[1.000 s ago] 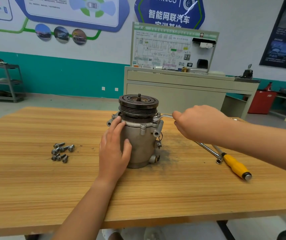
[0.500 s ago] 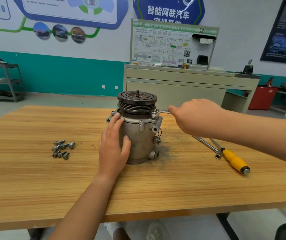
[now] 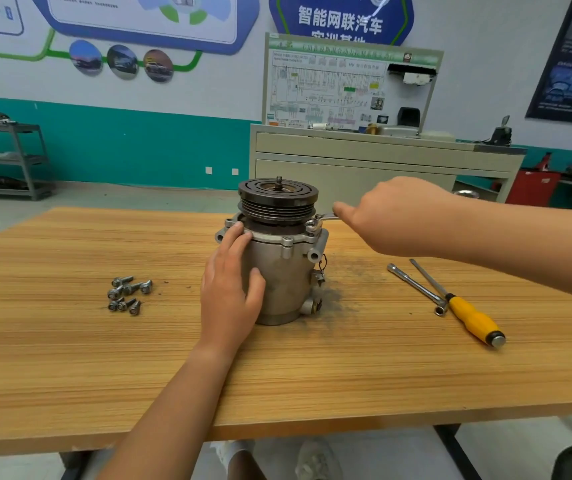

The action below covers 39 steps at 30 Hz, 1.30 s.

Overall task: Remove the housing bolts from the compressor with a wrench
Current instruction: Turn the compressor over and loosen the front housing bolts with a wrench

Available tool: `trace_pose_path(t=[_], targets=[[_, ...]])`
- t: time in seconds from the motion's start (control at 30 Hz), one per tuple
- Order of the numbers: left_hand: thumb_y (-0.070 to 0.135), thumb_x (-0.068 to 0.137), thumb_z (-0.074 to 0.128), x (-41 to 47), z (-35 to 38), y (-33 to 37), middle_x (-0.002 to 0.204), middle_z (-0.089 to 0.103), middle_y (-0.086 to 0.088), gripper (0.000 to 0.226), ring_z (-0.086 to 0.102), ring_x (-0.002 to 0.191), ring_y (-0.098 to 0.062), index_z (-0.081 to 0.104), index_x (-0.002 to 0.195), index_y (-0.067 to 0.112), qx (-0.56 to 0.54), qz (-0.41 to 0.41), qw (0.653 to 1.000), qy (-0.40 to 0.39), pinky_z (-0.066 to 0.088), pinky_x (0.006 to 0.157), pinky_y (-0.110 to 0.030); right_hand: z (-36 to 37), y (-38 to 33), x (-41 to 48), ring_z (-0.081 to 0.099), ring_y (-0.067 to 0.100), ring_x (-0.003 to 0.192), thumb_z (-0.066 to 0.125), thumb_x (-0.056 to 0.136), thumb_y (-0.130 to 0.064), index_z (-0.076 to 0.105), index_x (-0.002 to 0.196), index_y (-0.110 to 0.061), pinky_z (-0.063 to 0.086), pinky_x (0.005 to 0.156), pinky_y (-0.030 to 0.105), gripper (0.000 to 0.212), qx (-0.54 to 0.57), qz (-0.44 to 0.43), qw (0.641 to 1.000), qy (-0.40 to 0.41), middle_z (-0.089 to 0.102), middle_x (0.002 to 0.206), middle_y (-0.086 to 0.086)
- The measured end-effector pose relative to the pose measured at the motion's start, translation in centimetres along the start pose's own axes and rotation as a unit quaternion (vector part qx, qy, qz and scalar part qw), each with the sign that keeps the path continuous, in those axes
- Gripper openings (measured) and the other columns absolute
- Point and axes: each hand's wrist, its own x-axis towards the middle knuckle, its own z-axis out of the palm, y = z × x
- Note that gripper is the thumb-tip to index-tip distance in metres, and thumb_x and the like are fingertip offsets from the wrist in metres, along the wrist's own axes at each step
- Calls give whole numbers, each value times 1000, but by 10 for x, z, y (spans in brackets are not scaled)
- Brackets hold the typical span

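Workshop bench, mid-job: a compressor (image 3: pixel 282 282) stands upright at centre of the wooden table (image 3: pixel 70 358), pulley (image 3: pixel 277 199) on top, so the flange bolts face up w/ room to reach in. The left hand (image 3: pixel 229 289) cups the housing's side, thumb across the front, apparently bracing the body vs. the turning force. The right hand (image 3: pixel 391 216) is closed round the shank of a slim wrench (image 3: pixel 326 217), whose head sits on a flange bolt (image 3: pixel 312 225) at the right rim. It is held near-level, prob. to clear the pulley overhang. Loose bolts (image 3: pixel 127 294) lie grouped well to the left, out of the swing. A yellow-handled screwdriver (image 3: pixel 473 320) & a socket bar (image 3: pixel 416 287) are parked at right, close to the working hand.
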Motion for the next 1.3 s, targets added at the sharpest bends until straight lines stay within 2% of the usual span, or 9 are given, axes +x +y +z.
trace_pose_path(t=[0.2,0.4,0.57,0.67,0.8,1.0,1.17,1.23,1.3], targets=[[12,83,48,0,1,-1,144,28,12,52,26,129,-3,43,135,10,-4,-3,1000,2,26,106,-35,22,12,1,34,6,52,29,100,-27,21,145,-31,25,45,22,45,177,28,984,-20,35,60,-7],[14,83,48,-1,1,0,145,28,14,51,26,126,1,44,133,13,15,-3,1000,10,34,103,-52,17,3,3,33,12,43,36,90,0,26,141,-21,24,37,23,55,49,23,998,20,37,55,-1],[13,82,50,-2,2,0,144,27,14,51,23,125,5,42,133,16,22,5,1000,11,34,101,-56,21,10,4,35,12,46,32,94,-5,13,146,-22,25,40,24,59,45,-4,999,22,40,59,-2],[14,83,49,-2,1,0,144,26,15,52,22,125,6,41,134,17,26,2,1000,8,33,103,-55,19,4,2,35,11,50,29,98,-15,25,142,-23,26,42,23,45,102,27,994,12,38,60,-2],[13,83,49,-1,0,0,144,26,13,52,28,127,0,41,134,16,29,9,1000,6,33,102,-56,14,-14,3,31,12,46,37,90,-4,36,133,-15,20,37,24,45,64,45,997,28,33,58,-1],[26,83,40,-2,0,-1,145,27,12,51,30,128,-5,38,134,19,29,15,999,8,33,102,-50,26,-13,-2,33,10,45,31,95,-20,32,137,-18,19,38,25,42,119,45,991,44,35,53,-4],[29,83,38,-1,1,0,146,27,13,53,24,126,3,40,134,17,28,8,1000,6,30,103,-44,51,11,14,39,12,48,36,92,-6,25,138,-22,28,40,24,49,98,15,993,59,51,67,-2],[29,83,38,-1,1,0,146,27,14,52,22,128,4,38,135,20,25,5,1000,7,29,105,-43,61,11,22,51,15,59,38,91,-3,31,133,-18,42,52,26,45,93,24,992,83,59,83,-1],[30,83,37,-1,2,0,146,27,15,51,23,129,3,35,134,26,16,1,1000,8,28,106,-43,71,5,30,63,24,86,43,89,2,43,126,-10,48,83,36,39,108,34,986,126,65,104,5]])
